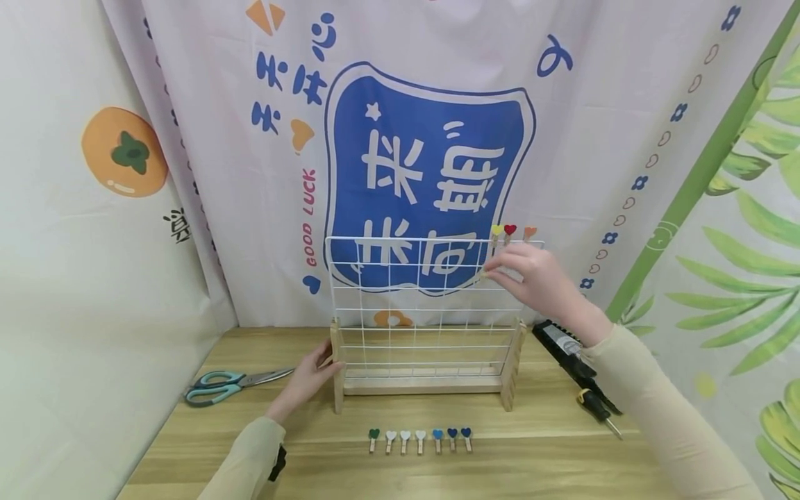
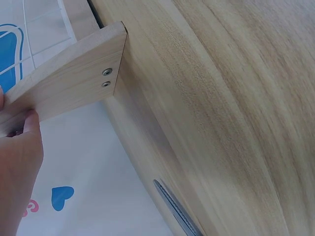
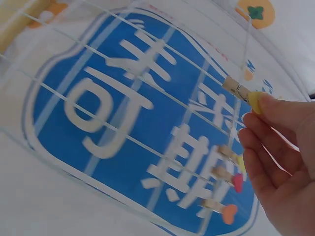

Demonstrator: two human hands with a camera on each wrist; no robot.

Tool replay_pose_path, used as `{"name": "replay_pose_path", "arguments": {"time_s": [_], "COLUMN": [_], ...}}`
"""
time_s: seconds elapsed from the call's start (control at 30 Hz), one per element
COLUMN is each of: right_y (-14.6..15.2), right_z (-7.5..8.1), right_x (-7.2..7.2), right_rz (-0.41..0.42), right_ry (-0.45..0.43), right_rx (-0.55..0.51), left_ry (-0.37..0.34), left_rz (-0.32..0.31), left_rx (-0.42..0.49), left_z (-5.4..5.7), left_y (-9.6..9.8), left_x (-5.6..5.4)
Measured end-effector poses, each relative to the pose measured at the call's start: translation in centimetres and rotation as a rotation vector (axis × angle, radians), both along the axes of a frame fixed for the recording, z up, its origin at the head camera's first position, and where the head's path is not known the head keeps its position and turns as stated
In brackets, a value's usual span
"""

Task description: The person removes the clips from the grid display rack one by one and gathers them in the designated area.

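White wire forms a grid that stands upright in a pale wooden stand at the middle of the surface; the left hand grips the stand's left upright, its thumb against one side and its fingers partly hidden beyond it; the right hand is raised before the right part of the grid, its thumb and forefinger closed in a pinch on the heart end of a yellow-heart clip, the other fingers loosely bent; the clip's wooden end points away from the fingertips, toward the left of the grid, and whether it touches a wire I cannot tell; three clips, yellow, red and orange, sit on the top wire near its right end, the orange one farthest right; on the near part of the surface seven more heart clips lie in a row, from left to right one green, three white, one light blue and two dark blue; scissors lie to the left, and a screwdriver to the right, beside a black tool; a printed curtain hangs at the far side.
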State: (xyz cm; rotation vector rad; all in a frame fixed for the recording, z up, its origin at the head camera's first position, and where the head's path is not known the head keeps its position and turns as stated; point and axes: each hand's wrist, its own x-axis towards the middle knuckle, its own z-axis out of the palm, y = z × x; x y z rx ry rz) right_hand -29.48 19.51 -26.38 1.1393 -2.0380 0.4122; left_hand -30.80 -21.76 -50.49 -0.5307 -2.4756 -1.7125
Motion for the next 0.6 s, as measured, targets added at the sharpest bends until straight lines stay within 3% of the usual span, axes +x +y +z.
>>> {"name": "replay_pose_path", "arguments": {"time_s": [0.17,0.6], "right_y": [0.8,2.1], "right_z": [-4.6,-16.5], "right_x": [0.5,1.4], "right_rz": [0.045,0.007], "right_ry": [-0.08,-0.618], "right_rx": [0.039,0.21], "left_ry": [0.011,-0.016], "left_rz": [-0.006,0.002], "left_rx": [-0.005,-0.002], "left_z": [0.0,0.1], "left_y": [0.0,0.0], "left_x": [0.0,0.0]}}
